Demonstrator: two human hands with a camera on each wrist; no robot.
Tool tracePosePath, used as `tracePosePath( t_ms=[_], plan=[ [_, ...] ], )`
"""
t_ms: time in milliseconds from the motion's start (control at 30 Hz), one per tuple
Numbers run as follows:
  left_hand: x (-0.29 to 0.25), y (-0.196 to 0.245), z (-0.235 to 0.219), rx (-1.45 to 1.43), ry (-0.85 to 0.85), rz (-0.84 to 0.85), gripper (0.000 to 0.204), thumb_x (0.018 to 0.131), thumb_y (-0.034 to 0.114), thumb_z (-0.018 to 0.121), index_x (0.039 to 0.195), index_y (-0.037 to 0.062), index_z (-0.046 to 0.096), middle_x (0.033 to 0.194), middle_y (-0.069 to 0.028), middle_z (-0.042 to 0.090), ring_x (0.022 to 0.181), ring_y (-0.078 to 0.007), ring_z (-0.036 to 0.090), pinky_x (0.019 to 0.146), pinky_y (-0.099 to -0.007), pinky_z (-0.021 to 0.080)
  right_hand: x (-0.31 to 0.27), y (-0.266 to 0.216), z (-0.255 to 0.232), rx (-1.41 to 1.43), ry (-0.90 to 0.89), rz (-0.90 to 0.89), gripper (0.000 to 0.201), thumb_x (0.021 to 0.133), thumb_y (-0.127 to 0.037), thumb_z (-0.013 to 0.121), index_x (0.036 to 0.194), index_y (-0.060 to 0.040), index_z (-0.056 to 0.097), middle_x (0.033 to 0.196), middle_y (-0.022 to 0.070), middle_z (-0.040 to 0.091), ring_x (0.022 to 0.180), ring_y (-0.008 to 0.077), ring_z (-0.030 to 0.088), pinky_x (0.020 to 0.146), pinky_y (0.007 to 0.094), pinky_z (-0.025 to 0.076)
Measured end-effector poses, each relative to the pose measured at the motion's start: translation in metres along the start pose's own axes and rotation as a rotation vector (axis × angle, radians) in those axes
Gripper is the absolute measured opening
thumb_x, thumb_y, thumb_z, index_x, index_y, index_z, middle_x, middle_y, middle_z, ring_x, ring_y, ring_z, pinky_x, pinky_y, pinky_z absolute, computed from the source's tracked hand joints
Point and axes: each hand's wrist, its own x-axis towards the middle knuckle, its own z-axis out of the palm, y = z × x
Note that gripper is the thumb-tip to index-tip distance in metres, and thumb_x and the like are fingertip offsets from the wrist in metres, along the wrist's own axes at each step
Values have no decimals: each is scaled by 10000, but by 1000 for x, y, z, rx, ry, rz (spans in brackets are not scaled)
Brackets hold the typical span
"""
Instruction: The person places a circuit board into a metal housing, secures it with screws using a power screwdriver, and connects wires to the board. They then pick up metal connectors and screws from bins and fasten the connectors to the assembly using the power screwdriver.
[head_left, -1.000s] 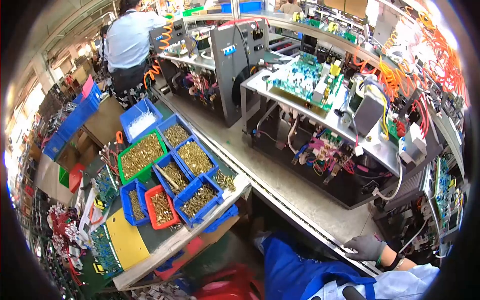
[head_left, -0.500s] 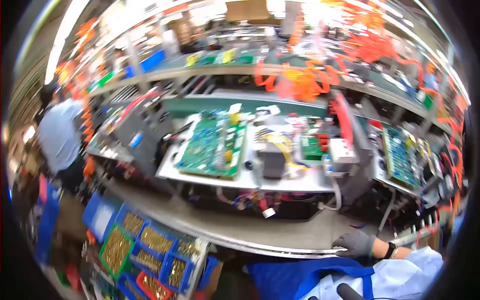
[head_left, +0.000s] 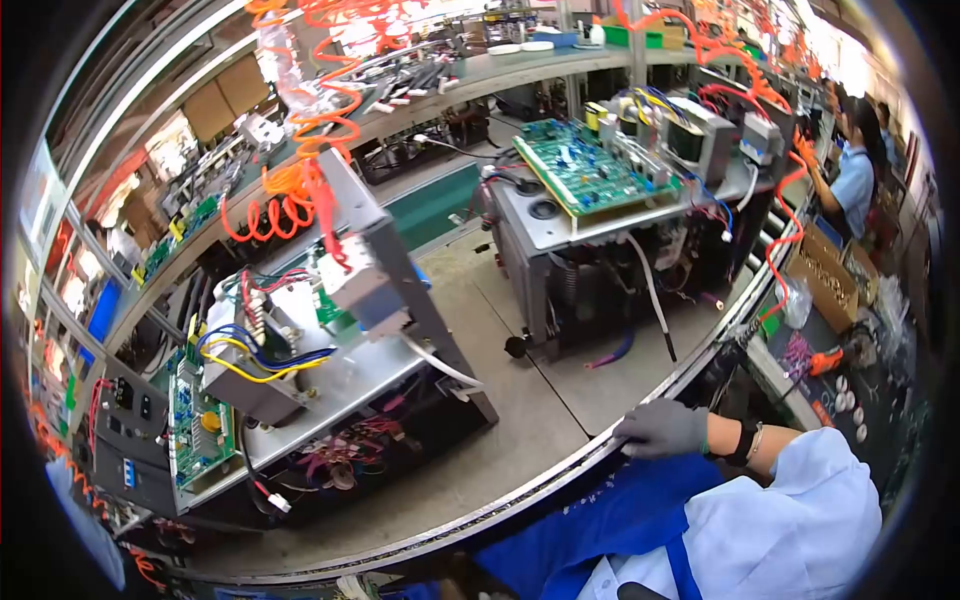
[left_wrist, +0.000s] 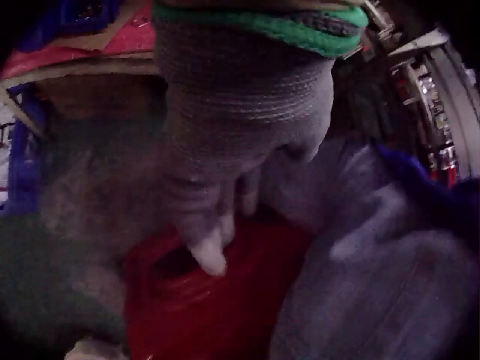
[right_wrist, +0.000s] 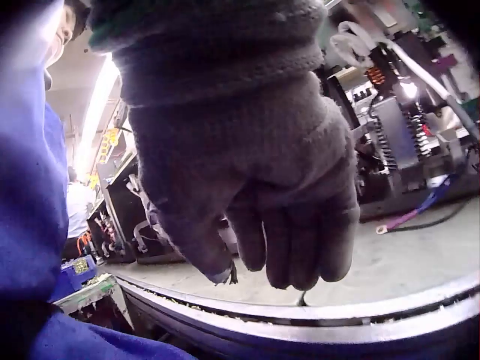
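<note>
My right hand (head_left: 662, 430), in a grey knitted glove, rests by the metal rail (head_left: 540, 495) along the conveyor's near edge. In the right wrist view its fingers (right_wrist: 304, 240) hang down loosely over the rail, with nothing in them. My left hand (left_wrist: 240, 112), gloved with a green cuff, hangs low beside my leg. Its fingers point down over a red plastic stool (left_wrist: 210, 322), near the dark slot in its top; the hand holds nothing. Closest to the right hand on the conveyor stands a metal chassis with a green circuit board (head_left: 590, 170) on top.
Another chassis (head_left: 330, 400) with loose wires stands at left on the conveyor. Orange coiled air hoses (head_left: 290, 195) hang from above. At right, a cardboard box (head_left: 825, 275) of parts sits on a side bench, with an orange-handled tool (head_left: 826, 362) near it. Another person (head_left: 855, 180) works beyond.
The head view has swung right, from the bins of brass screws to the conveyor and the right-hand bench. My right hand stays at the rail throughout.
</note>
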Motion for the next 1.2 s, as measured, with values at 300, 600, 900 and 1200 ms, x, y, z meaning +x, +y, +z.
tracePosePath(
  t_ms=[300,600,900,1200],
  plan=[
    [61,-197,87,1998,-111,897,380,939,396,512,917,28,603,827,-92,634,836,-251,634,717,-365,546,-55,29,-14,33,589,160,350,835,-323,594,1090,-84,584,957,132,604,895,310,592,768,403,478],
    [123,-303,63,2091,-359,676,419,937,401,508,946,-8,600,877,-160,638,840,-304,621,814,-435,517,5,69,-46,1120,930,378,431,950,-383,468,1098,10,564,914,167,624,720,206,604,665,351,500],
    [171,-321,68,2413,-88,584,506,920,419,513,1190,-9,529,1131,-172,561,984,-258,581,816,-369,489,104,67,-30,1135,708,423,482,941,-406,415,843,7,644,701,140,622,616,242,587,632,387,508],
    [357,-483,74,3092,-407,931,420,921,351,543,1138,-7,580,829,-77,640,722,-142,615,619,-281,495,75,99,-9,917,916,190,436,965,-362,392,958,17,607,860,241,635,818,433,590,723,449,478]
  ],
)
